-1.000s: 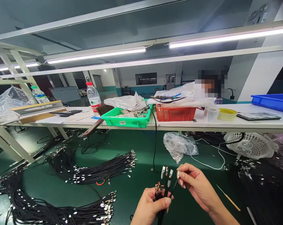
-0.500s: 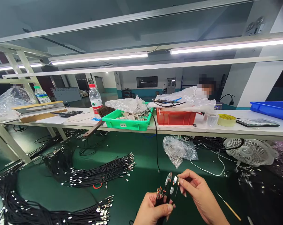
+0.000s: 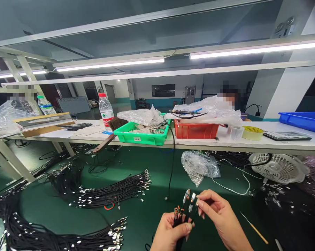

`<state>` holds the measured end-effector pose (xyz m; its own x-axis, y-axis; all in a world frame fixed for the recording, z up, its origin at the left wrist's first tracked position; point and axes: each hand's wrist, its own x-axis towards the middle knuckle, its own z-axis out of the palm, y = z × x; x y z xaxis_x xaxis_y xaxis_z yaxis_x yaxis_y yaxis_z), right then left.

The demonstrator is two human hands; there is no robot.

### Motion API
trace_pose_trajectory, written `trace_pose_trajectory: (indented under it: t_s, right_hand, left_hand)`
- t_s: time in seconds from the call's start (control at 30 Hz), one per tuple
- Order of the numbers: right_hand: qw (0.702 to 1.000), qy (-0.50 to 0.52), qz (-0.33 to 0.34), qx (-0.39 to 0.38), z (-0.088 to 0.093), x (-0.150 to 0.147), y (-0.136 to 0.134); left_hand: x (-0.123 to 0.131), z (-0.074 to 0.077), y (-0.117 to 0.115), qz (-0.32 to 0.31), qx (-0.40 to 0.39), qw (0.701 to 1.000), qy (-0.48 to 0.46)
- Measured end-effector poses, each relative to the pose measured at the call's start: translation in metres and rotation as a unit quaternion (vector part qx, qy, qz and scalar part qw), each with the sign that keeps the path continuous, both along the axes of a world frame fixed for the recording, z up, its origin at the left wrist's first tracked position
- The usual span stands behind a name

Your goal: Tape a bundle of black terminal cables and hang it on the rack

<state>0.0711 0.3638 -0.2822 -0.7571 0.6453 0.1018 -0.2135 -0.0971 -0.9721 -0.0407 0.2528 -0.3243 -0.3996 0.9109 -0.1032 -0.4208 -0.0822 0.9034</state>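
A worker's left hand [image 3: 170, 232] grips a bunch of black cables [image 3: 185, 219] above a green worktop [image 3: 149, 223], the fingers wrapped around the stems and the metal ends standing up in a loose cluster. Just to the right, the right hand [image 3: 215, 213] has thumb and forefinger pinched together at the tip of a single cable [image 3: 196, 212], set slightly apart from the rest; that tip is mostly hidden by the fingers. Near right, a thin pick [image 3: 259, 233] with a wooden handle lies on the green surface. Beyond the hands, a black cord [image 3: 172, 167] hangs from the shelf, and a clear plastic bag [image 3: 200, 167] of small metal parts lies beside it, with a white fan [image 3: 277, 169] farther right.

Over to the left, two long cable bundles spread out, a far one [image 3: 110, 191] and a near one [image 3: 53, 237], their shiny ends pointing right. A red loop [image 3: 109, 206] sits between them.

On the white shelf [image 3: 264, 147] across the far side are a red-capped bottle [image 3: 105, 108], a brush [image 3: 105, 143], a green tray [image 3: 139, 139], a red bin [image 3: 196, 131] topped with plastic wrapping, a roll of yellow tape [image 3: 253, 133] and a blue tray [image 3: 304, 122].
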Motion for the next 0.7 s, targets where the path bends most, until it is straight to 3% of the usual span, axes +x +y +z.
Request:
trace_pose_trajectory:
  t_s: [0.2, 0.37, 0.5, 0.7]
  right_hand:
    - [0.997, 0.022, 0.036, -0.063, -0.010, -0.009, -0.015]
    - [0.998, -0.021, 0.057, -0.034, -0.003, -0.004, -0.013]
    - [0.997, -0.044, 0.056, -0.012, 0.006, -0.002, -0.004]
    - [0.984, -0.102, 0.114, -0.096, 0.006, -0.013, -0.002]
  left_hand:
    - [-0.003, -0.004, 0.003, -0.002, -0.002, 1.000, 0.026]
    - [-0.003, -0.010, 0.003, -0.001, 0.010, 1.000, 0.022]
    - [0.001, -0.002, 0.002, -0.003, 0.005, 1.000, 0.008]
    - [0.005, 0.011, -0.002, -0.020, 0.008, 0.999, 0.035]
